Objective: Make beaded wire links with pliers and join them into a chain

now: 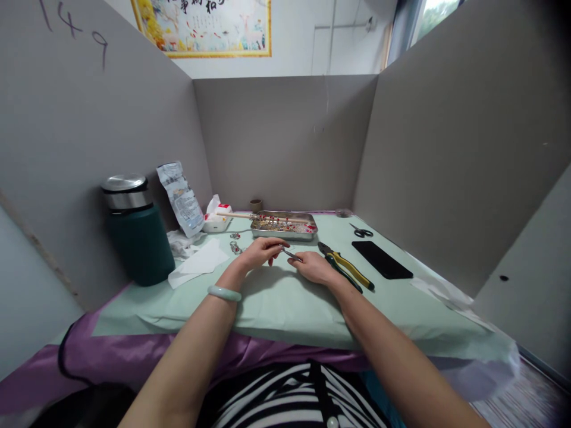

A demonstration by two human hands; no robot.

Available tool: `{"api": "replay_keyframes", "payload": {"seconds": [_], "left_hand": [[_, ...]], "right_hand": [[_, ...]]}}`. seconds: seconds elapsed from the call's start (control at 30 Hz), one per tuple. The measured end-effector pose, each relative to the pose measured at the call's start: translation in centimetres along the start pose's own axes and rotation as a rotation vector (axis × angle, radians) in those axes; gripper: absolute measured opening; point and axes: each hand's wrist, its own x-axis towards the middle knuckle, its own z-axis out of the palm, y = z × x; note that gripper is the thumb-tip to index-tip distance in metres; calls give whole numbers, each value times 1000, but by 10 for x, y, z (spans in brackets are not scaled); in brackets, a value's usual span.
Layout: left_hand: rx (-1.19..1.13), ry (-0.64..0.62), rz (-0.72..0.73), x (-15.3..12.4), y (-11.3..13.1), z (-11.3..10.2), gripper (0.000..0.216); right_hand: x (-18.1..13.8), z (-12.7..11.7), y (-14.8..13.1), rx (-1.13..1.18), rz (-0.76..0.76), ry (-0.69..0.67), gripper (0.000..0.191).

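My left hand point(264, 252), with a pale green bangle point(224, 293) on the wrist, is closed in a pinch in front of the metal tray. Something small, with a silvery glint, is at its fingertips; its kind is too small to tell. My right hand point(314, 267) is closed around slim metal tweezers point(292, 255), whose tip points left and meets the left fingertips. The shallow tray point(285, 235) behind my hands holds red beads and small gold-coloured bits, with a thin stick point(234, 215) across it. Small silvery pieces with red point(235, 246) lie left of my left hand.
Yellow-and-green pliers point(350, 270), a black phone point(382, 259) and black scissors point(362, 232) lie to the right. On the left stand a dark green flask point(139, 244), a foil pouch point(182, 202) and a tissue pack point(217, 221), near white paper point(198, 264). Grey partitions point(285, 137) enclose the table.
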Motion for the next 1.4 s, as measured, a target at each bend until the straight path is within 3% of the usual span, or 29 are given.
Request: {"api": "replay_keyframes", "payload": {"seconds": [0.17, 0.3, 0.47, 0.6, 0.7, 0.87, 1.4], "left_hand": [[-57, 65, -35, 2, -4, 0, 28], [-84, 88, -32, 3, -3, 0, 22], [-237, 152, -43, 2, 1, 2, 16], [-328, 178, -63, 1, 2, 4, 19], [-366, 234, -45, 1, 2, 4, 20], [-448, 303, -1, 3, -1, 5, 21], [-514, 312, -35, 5, 0, 14, 21]], "right_hand": [[-3, 6, -3, -58, 43, 81, 46], [-1, 5, -2, 46, 94, 136, 43], [-1, -1, -6, 621, 98, 106, 32], [-5, -3, -10, 1173, 83, -109, 26], [-7, 0, -11, 1355, 17, -287, 32], [-8, 3, -16, 1367, 28, -398, 38], [-7, 7, -24, 1286, 73, -288, 35]]}}
